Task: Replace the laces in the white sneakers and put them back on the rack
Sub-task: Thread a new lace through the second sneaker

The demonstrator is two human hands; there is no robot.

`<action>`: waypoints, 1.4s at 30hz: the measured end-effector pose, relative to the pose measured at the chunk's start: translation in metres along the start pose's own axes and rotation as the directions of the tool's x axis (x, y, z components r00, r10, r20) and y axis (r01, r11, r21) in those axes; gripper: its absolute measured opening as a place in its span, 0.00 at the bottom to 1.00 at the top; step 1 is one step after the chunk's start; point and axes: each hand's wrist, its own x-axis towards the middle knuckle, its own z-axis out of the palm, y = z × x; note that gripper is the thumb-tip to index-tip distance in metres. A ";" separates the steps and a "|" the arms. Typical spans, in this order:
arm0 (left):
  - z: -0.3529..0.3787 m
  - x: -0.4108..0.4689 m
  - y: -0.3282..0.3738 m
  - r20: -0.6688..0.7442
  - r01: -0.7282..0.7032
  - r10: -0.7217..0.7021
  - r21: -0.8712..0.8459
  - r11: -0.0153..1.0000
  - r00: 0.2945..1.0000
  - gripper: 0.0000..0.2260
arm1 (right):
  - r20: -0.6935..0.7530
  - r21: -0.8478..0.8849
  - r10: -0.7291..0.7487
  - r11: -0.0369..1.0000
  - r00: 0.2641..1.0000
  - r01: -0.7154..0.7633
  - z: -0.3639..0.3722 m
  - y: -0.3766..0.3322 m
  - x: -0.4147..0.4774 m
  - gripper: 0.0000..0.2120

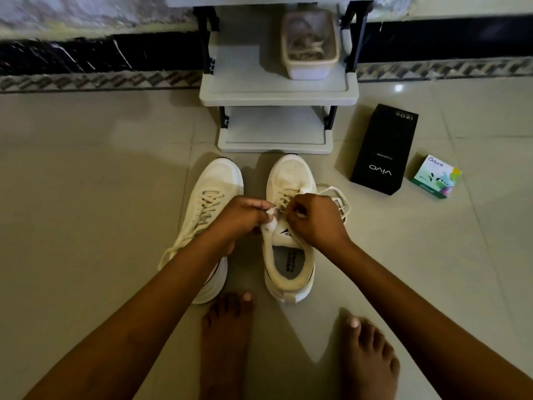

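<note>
At frame centre the left hand [241,218] pinches the upper of a white mesh sneaker [290,173], and the right hand [315,222] pinches its cream lace [338,198]. The laced twin sneaker [215,180] stands just left, below a grey plastic rack [277,92].

The left sneaker [219,180] and the right sneaker [291,174] were set side by side on the floor [86,183], just before the rack [277,96] — a container [310,44] was kept on its upper shelf, toward the right. Right of the rack a phone box [380,151] was laid, a small box [435,176] further right still.
</note>
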 end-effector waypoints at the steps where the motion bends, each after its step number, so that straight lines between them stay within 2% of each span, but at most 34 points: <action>1: 0.000 0.000 0.000 0.004 -0.015 0.015 0.003 1.000 1.000 0.10 | -0.014 0.017 -0.005 1.000 1.000 0.005 0.000 0.000 -0.001 0.08; 9: 0.004 0.000 -0.006 0.056 -0.143 0.136 0.138 0.980 0.989 0.13 | -0.059 0.003 -0.035 0.999 0.998 0.035 0.006 0.002 -0.003 0.08; 14: 0.004 0.002 -0.006 0.067 -0.090 0.084 0.095 0.991 0.994 0.12 | -0.050 -0.059 -0.040 0.998 0.998 0.037 0.007 -0.001 -0.001 0.09; 17: 0.004 0.004 -0.005 0.055 -0.091 0.085 0.132 0.987 0.995 0.12 | -0.024 -0.131 -0.045 0.990 0.999 0.041 0.005 -0.003 0.000 0.09; 22: 0.011 0.005 -0.001 0.119 -0.193 0.162 0.332 0.923 0.980 0.14 | 0.039 -0.275 -0.090 0.956 0.995 0.098 0.001 -0.013 0.003 0.10; 25: 0.014 0.009 -0.008 0.062 -0.217 0.210 0.379 0.899 0.976 0.13 | 0.023 -0.239 -0.072 0.968 0.997 0.076 0.001 -0.012 0.004 0.10; 28: 0.014 0.011 -0.018 -0.059 -0.225 0.243 0.221 0.949 0.968 0.10 | -0.003 -0.109 -0.059 0.992 0.998 0.058 0.003 -0.006 0.002 0.07; 30: 0.015 0.014 -0.024 -0.132 -0.272 0.304 0.219 0.937 0.943 0.06 | -0.029 -0.040 -0.058 0.998 0.998 0.057 0.005 -0.003 -0.001 0.06; 33: 0.019 0.018 -0.026 -0.139 -0.314 0.384 0.360 0.879 0.913 0.05 | -0.071 -0.072 -0.031 0.997 0.997 0.026 0.005 0.003 -0.004 0.16; 35: 0.021 0.018 -0.023 -0.169 -0.278 0.373 0.413 0.867 0.912 0.06 | -0.011 -0.155 -0.019 0.988 1.000 0.017 -0.001 0.008 -0.005 0.26; 36: 0.020 0.015 -0.016 -0.200 -0.271 0.353 0.345 0.898 0.914 0.06 | 0.048 -0.165 -0.008 0.986 0.999 0.015 -0.004 0.010 -0.005 0.29; 37: 0.018 0.009 -0.005 -0.222 -0.295 0.333 0.189 0.937 0.916 0.07 | 0.113 -0.157 0.008 0.987 0.994 0.010 -0.006 0.012 -0.005 0.31; 39: 0.011 -0.004 0.023 -0.219 -0.387 0.347 -0.175 0.905 0.912 0.09 | 0.195 -0.118 0.021 0.993 0.980 0.002 -0.010 0.015 -0.006 0.31; 40: 0.005 -0.007 0.034 -0.214 -0.434 0.387 -0.258 0.863 0.897 0.09 | 0.209 -0.096 0.022 0.995 0.978 -0.001 -0.011 0.016 -0.006 0.31; 42: -0.002 -0.006 0.046 -0.210 -0.485 0.441 -0.260 0.835 0.873 0.09 | 0.224 -0.077 0.014 0.997 0.974 0.003 -0.013 0.017 -0.006 0.31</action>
